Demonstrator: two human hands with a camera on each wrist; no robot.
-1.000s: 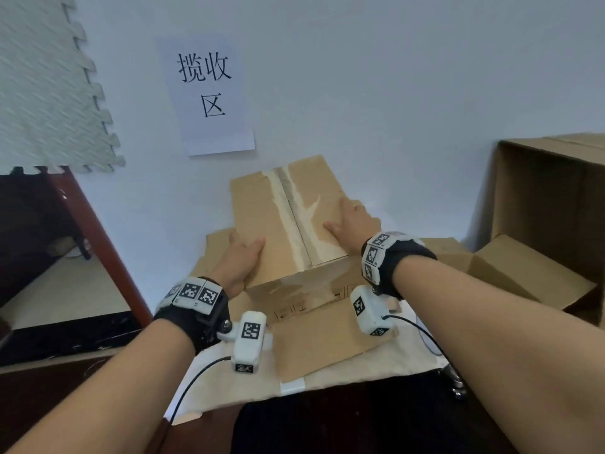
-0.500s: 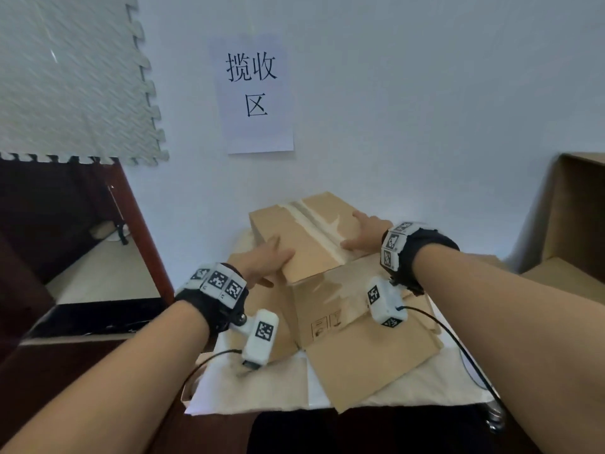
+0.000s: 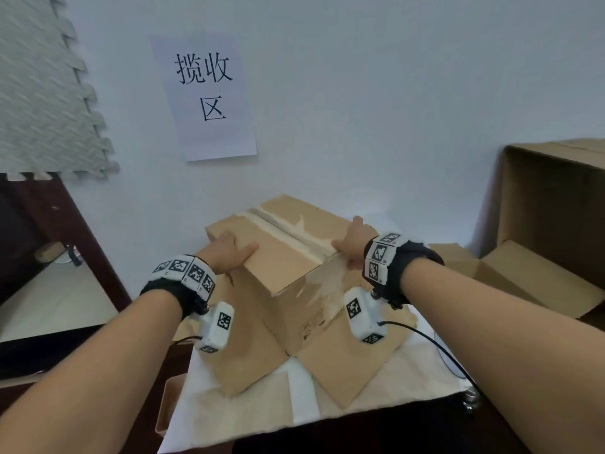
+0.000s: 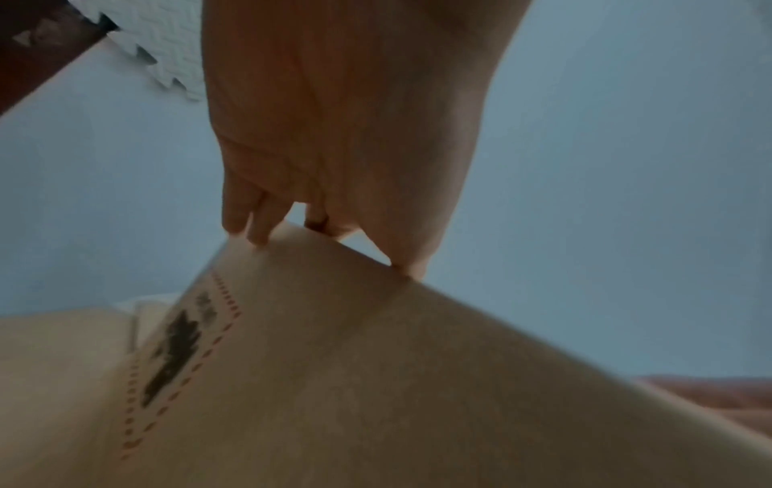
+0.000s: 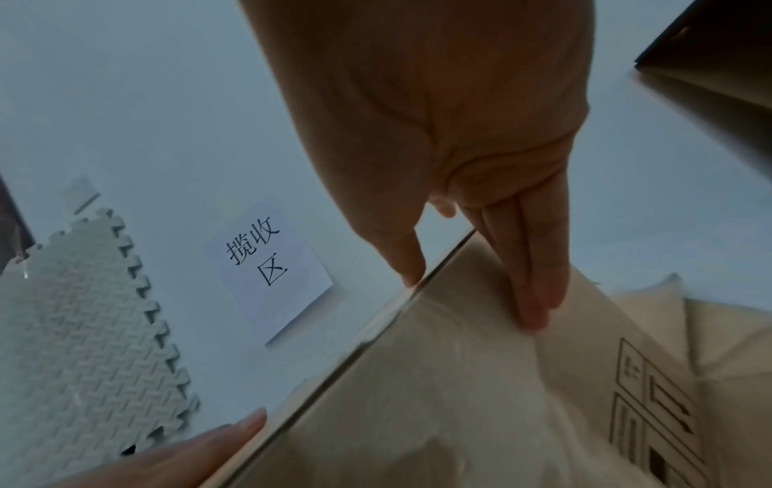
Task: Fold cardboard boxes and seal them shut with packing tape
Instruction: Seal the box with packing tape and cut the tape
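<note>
A: Two flaps (image 3: pixel 353 362) splayed flat on the white cloth (image 3: pixel 294 404) nearest us, so that end of the cardboard box (image 3: pixel 294 309) isn't folded yet.

B: Where's the box?

A: On the desk (image 3: pixel 425 434), one corner toward us. Upper face closed, pale tape strip (image 3: pixel 288 231) along its centre seam. We judge that end sealed.

B: Hands?

A: We've got both on the top edges. Left hand (image 3: pixel 226 253): thumb on top, fingers (image 4: pixel 250 224) hooked over the far edge. Right hand (image 3: pixel 352 239): thumb on top, fingers (image 5: pixel 530 280) straight down the side wall, pinching the edge.

B: Left to do?

A: Likely flip it, fold the lower flaps, tape. No tape roll in view. Further back on the right, a big open carton (image 3: pixel 550 204), unsealed. Paper sign (image 3: pixel 206 96) on the wall behind.
</note>
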